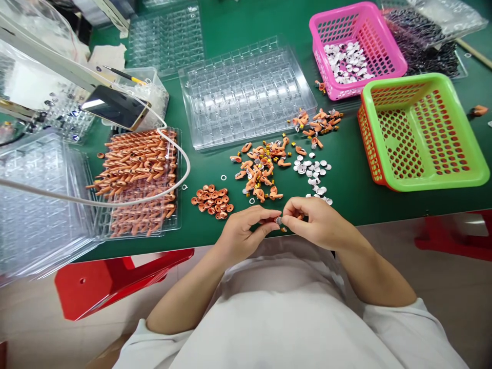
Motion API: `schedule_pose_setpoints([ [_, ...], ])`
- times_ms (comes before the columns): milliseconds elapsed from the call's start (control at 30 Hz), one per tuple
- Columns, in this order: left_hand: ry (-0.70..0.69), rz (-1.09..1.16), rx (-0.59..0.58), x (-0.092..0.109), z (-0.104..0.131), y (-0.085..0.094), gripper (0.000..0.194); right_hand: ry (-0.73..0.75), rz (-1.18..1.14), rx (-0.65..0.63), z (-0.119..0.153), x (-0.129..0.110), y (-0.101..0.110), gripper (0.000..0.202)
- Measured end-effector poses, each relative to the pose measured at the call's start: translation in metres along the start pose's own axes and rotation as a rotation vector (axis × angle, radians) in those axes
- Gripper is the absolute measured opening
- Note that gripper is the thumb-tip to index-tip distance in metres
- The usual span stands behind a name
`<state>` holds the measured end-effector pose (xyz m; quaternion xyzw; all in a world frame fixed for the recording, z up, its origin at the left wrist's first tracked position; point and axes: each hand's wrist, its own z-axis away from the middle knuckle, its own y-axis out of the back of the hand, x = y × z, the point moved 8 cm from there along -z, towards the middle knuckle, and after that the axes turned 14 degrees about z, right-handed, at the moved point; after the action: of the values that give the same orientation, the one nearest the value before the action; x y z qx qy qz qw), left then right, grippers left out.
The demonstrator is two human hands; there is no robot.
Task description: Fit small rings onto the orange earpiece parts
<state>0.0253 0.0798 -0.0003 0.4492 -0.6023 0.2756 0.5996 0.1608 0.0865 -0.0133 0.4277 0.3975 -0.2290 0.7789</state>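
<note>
My left hand [246, 231] is closed in a pinch at the table's front edge, with a small earbud piece [279, 221] at its fingertips. A round silvery face shows on that piece; the rest is hidden by fingers. From the other side, my right hand [313, 221] pinches at the same piece with thumb and forefinger. Just beyond the hands lies a loose pile of orange earbud housings [261, 169] with yellow tabs. White round discs [313, 169] are scattered to its right. Copper-coloured caps [212, 201] form a cluster to the left.
A clear compartment tray [246, 92] lies behind the piles. At left stands a tray filled with orange earbud stems [134, 174], crossed by a white cable [188, 159]. A pink basket [392, 66] holds white discs; beside it is a green basket [472, 174]. A phone [115, 106] rests behind.
</note>
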Motion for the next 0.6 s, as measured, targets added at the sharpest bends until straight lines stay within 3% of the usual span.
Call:
schedule_pose_setpoints([
  [233,-0.046,-0.038,-0.045,0.0046,-0.0004,-0.0023,0.019,0.004,0.035,0.008,0.0018,0.0002,-0.0034,0.012],
  [600,0.043,0.025,0.053,-0.0035,0.0023,0.001,0.016,-0.042,-0.069,0.1,0.007,0.0021,-0.0065,0.015],
])
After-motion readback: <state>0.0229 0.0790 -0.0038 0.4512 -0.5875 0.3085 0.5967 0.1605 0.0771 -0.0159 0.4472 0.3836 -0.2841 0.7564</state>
